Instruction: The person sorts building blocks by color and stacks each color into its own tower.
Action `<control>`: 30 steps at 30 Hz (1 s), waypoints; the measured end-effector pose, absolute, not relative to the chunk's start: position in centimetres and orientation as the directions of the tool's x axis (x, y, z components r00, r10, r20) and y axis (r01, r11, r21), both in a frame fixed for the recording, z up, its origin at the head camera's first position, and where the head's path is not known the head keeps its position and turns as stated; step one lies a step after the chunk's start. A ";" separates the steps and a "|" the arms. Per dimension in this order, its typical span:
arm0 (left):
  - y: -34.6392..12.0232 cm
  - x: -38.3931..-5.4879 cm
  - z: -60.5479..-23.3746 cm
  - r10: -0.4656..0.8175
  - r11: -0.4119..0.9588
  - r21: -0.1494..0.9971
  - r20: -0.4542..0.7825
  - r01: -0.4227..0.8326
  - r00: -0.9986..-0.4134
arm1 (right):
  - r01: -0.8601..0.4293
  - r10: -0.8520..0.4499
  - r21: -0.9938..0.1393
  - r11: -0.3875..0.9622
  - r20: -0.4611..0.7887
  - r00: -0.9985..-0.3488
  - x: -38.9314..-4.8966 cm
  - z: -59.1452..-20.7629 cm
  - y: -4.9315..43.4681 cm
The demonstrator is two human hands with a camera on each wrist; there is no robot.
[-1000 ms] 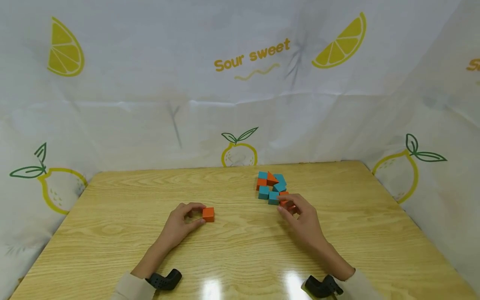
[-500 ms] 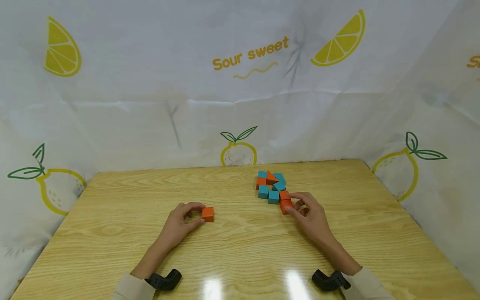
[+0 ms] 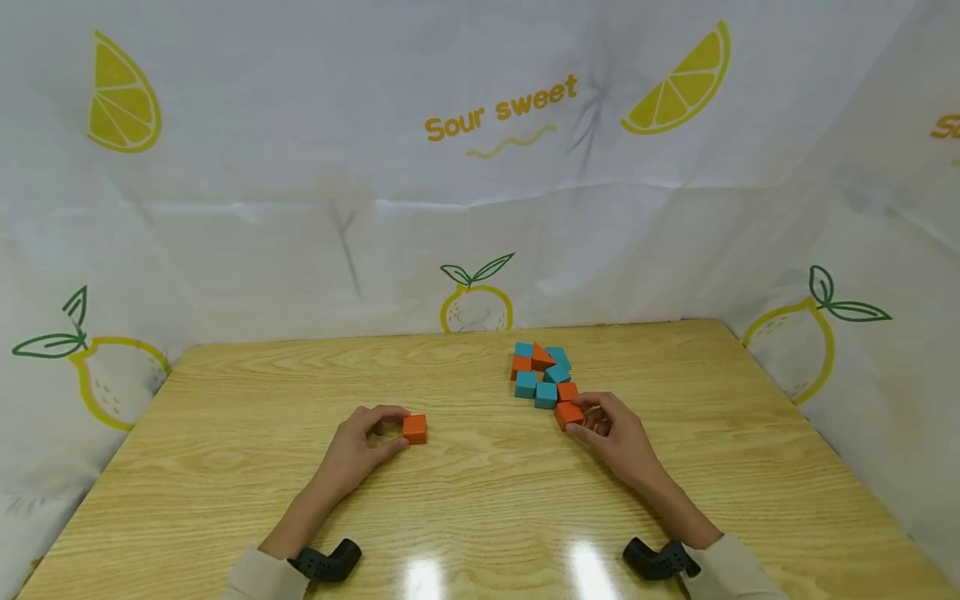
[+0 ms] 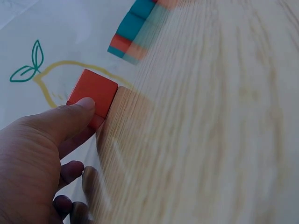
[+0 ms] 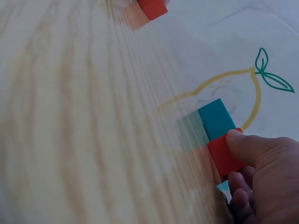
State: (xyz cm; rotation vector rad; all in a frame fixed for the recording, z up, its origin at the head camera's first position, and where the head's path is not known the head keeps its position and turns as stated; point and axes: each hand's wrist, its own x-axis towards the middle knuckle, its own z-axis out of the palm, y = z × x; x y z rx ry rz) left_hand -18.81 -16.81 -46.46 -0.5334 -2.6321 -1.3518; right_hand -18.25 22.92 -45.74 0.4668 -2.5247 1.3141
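Observation:
On the left of the table, my left hand (image 3: 358, 443) pinches a lone orange cube (image 3: 415, 429) between thumb and finger; the left wrist view shows the thumb (image 4: 77, 112) on the cube's near face. Farther right, my right hand (image 3: 618, 435) pinches another orange cube (image 3: 568, 416) at the front of a block cluster. Right behind that cube sits a second orange cube (image 3: 567, 392). A teal cube (image 3: 546, 395) lies to its left. In the right wrist view the thumb (image 5: 247, 144) presses the held red-orange cube (image 5: 223, 156), with a teal cube (image 5: 217, 119) behind it.
The cluster continues backward with a teal cube (image 3: 526, 384), an orange cube (image 3: 521, 367), an orange triangular block (image 3: 542, 357) and more teal blocks (image 3: 557, 373). A white lemon-print sheet (image 3: 300, 267) hangs behind the wooden table (image 3: 465, 500).
My right hand has moved from the cluster's front to its right side, and the front orange cube has shifted slightly left and nearer. The left hand keeps its hold, almost unmoved.

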 end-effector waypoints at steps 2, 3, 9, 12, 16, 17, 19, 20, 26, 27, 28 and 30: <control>-16.8 -18.8 -46.4 0.248 0.534 0.761 0.276 0.369 -0.929 | -0.387 -0.164 -0.749 0.538 0.358 -0.919 -18.1 -45.4 22.7; -16.8 -18.8 -46.4 0.248 0.534 0.761 0.275 0.368 -0.929 | -0.385 -0.164 -0.751 0.536 0.355 -0.920 -17.9 -45.1 22.5; -16.8 -18.8 -46.4 0.249 0.532 0.762 0.278 0.371 -0.928 | -0.369 -0.170 -0.753 0.545 0.332 -0.928 -16.7 -42.5 21.5; -16.8 -18.8 -46.4 0.250 0.530 0.760 0.283 0.375 -0.926 | -0.359 -0.170 -0.756 0.547 0.319 -0.932 -16.6 -42.3 21.5; -16.8 -18.8 -46.4 0.251 0.532 0.758 0.285 0.377 -0.925 | -0.361 -0.170 -0.768 0.529 0.320 -0.932 -17.3 -43.6 22.0; -16.8 -18.8 -46.3 0.252 0.532 0.757 0.285 0.379 -0.925 | -0.365 -0.173 -0.770 0.523 0.324 -0.930 -17.5 -44.1 22.2; -16.8 -18.8 -46.3 0.253 0.532 0.758 0.284 0.378 -0.925 | -0.373 -0.181 -0.767 0.522 0.328 -0.927 -17.9 -44.9 22.6; -16.8 -18.8 -46.3 0.254 0.531 0.759 0.283 0.378 -0.925 | -0.378 -0.185 -0.765 0.522 0.330 -0.925 -18.1 -45.4 22.8; -16.9 -18.8 -46.5 0.248 0.529 0.768 0.269 0.362 -0.931 | -0.401 -0.206 -0.754 0.520 0.345 -0.916 -18.4 -46.1 23.2; -16.9 -18.8 -46.5 0.248 0.528 0.768 0.269 0.363 -0.931 | -0.390 -0.202 -0.758 0.523 0.335 -0.920 -18.2 -45.6 23.0; -16.9 -18.8 -46.5 0.249 0.527 0.768 0.270 0.364 -0.930 | -0.381 -0.199 -0.760 0.527 0.326 -0.924 -17.9 -45.1 22.7; -16.9 -18.9 -46.6 0.250 0.526 0.768 0.272 0.367 -0.929 | -0.369 -0.195 -0.762 0.532 0.314 -0.929 -17.6 -44.5 22.5</control>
